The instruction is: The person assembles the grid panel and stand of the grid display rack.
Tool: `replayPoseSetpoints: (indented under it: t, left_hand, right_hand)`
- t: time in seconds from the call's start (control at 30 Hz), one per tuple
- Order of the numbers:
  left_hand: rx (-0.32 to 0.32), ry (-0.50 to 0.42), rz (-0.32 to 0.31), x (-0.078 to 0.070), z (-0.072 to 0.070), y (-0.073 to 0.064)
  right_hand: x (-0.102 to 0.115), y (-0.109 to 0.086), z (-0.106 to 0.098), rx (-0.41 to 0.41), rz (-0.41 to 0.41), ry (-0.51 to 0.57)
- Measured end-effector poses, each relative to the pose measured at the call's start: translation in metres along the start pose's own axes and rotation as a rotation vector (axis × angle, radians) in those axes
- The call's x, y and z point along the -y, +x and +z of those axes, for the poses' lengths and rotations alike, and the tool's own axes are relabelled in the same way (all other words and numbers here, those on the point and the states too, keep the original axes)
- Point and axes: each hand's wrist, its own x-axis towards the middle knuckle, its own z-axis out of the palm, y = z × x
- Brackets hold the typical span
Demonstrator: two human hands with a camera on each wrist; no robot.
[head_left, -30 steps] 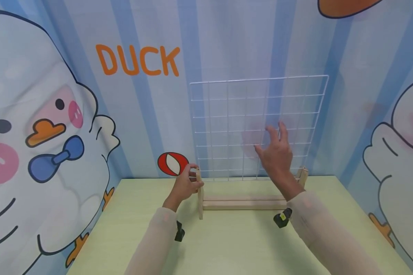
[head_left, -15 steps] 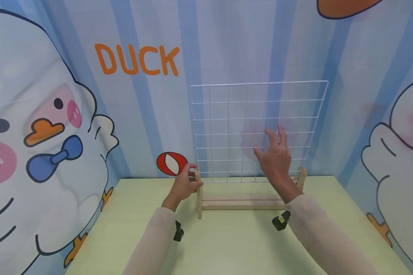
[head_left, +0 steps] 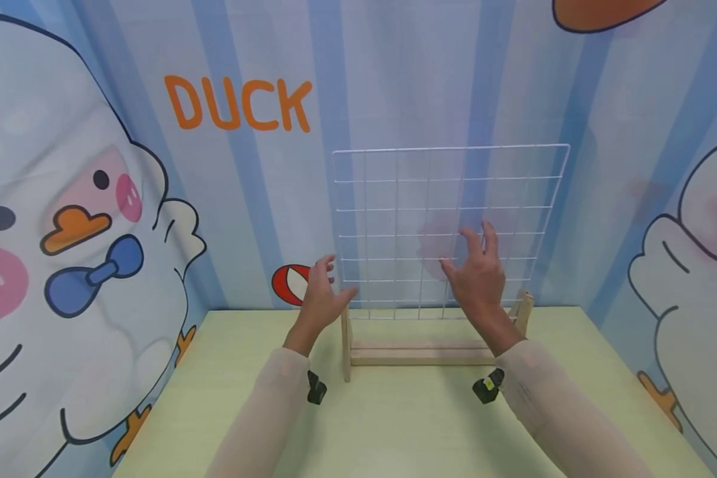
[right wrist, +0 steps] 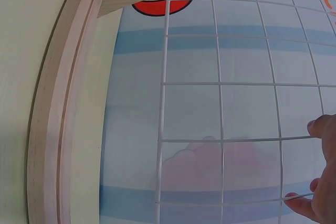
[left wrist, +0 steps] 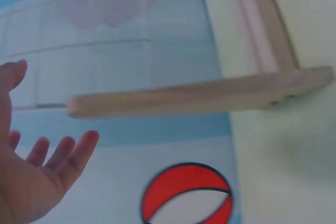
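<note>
A white wire grid panel (head_left: 409, 208) leans upright between the two side posts of a pale wooden stand (head_left: 418, 357). My left hand (head_left: 320, 295) is open beside the stand's left post (left wrist: 173, 100), its fingers apart from the wood in the left wrist view. My right hand (head_left: 480, 279) is against the right half of the grid, thumb and fingers spread. In the right wrist view its fingertips (right wrist: 316, 127) lie right at the wires. Behind my right forearm, part of the right post (head_left: 522, 307) is hidden.
The stand rests on a pale yellow-green table (head_left: 394, 425). Close behind it hangs a blue striped cloth (head_left: 394, 73) printed with ducks and a red ball (head_left: 288, 284). Black wrist cameras (head_left: 488, 386) hang under both forearms.
My left hand has let go of the left post, risen a little and opened its fingers. The grid's top edge has sunk slightly, and my right hand has shifted a little lower with it.
</note>
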Motion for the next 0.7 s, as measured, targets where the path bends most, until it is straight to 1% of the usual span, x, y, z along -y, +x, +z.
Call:
replayPoseSetpoints:
  t: [0.17, 0.27, 0.33, 0.5, 0.6, 0.7]
  left_hand:
    - [-0.135, 0.0, 0.071, -0.043, -0.008, 0.011]
    - [-0.212, 0.004, 0.112, -0.065, -0.011, 0.016]
    - [-0.257, 0.022, 0.135, -0.076, -0.013, 0.02]
    - [-0.343, 0.103, 0.153, -0.099, -0.014, 0.027]
    - [-0.385, 0.155, 0.158, -0.108, -0.013, 0.03]
    - [-0.41, 0.206, 0.169, -0.117, -0.011, 0.033]
  right_hand:
    - [0.0, 0.003, -0.001, -0.012, -0.007, 0.002]
    - [0.0, 0.004, -0.001, -0.016, -0.014, 0.004]
    - [0.0, 0.004, -0.001, -0.016, -0.015, 0.005]
    - [-0.001, 0.002, -0.003, -0.009, -0.006, 0.0]
    - [-0.001, 0.001, -0.002, -0.005, -0.002, 0.005]
    - [-0.001, 0.0, -0.001, -0.005, -0.002, 0.008]
